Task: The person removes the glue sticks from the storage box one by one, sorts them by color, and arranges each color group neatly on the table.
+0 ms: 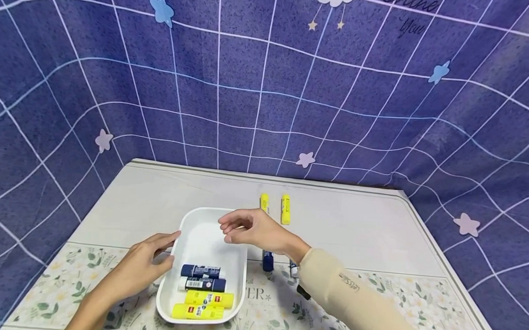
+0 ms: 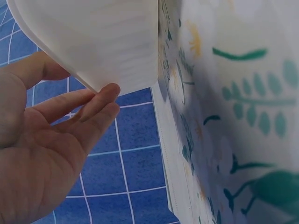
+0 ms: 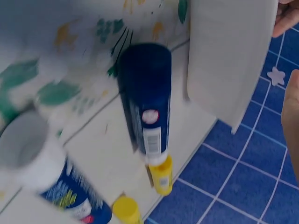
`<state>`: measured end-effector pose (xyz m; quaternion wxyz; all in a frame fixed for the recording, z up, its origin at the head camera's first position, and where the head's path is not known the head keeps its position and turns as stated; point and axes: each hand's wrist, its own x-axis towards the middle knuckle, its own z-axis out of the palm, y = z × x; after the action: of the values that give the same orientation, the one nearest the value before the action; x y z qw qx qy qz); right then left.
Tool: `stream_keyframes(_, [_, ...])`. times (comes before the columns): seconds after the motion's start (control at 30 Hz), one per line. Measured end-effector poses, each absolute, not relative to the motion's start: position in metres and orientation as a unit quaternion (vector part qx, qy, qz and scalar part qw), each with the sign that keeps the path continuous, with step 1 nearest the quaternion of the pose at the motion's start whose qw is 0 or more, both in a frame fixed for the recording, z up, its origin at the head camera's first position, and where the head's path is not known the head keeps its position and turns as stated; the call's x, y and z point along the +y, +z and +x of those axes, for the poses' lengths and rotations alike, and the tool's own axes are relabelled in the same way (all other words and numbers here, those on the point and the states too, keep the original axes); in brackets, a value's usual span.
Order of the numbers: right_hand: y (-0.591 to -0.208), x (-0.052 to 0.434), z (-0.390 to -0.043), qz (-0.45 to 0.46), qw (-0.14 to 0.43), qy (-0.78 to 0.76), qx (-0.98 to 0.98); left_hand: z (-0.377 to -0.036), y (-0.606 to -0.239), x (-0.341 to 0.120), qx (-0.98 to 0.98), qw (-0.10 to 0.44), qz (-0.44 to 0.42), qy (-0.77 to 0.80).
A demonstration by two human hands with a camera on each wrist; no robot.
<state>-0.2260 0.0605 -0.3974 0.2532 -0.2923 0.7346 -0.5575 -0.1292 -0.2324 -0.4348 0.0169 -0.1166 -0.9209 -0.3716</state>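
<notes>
- Blue cloth (image 1: 268,76) with a white grid and stars fills the upper frame of the head view, behind and around the table.
- White table (image 1: 355,228) spans the middle, with a floral mat (image 1: 267,303) along its lower edge.
- White tray (image 1: 199,231) sits at lower centre, its near end on the mat.
- Left hand (image 1: 142,268), lower left, rests against the tray's left rim with fingers relaxed and nearly straight; the left wrist view shows fingertips (image 2: 110,93) touching the tray's edge.
- Right hand (image 1: 253,228) hovers over the tray's upper right corner, fingers loosely curled, holding nothing.
- Four glue sticks lie in the tray's near end: two blue sticks (image 1: 200,271) above two yellow sticks (image 1: 209,299).
- Two more sticks (image 1: 285,209) lie on the table just right of the tray, partly hidden by the right hand and sleeve, yellow ends toward the cloth.
</notes>
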Motion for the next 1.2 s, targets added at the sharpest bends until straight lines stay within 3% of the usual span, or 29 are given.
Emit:
stream_keyframes(0.63, [-0.426, 0.012, -0.225, -0.343, 0.316, -0.544, 0.697, -0.132, -0.436, -0.236, -0.917, 0.038, -0.137, -0.373])
stream_keyframes(1.2, [-0.436, -0.013, -0.211, -0.286, 0.335, -0.456, 0.773, -0.129, -0.434, -0.236, -0.913, 0.022, -0.136, -0.384])
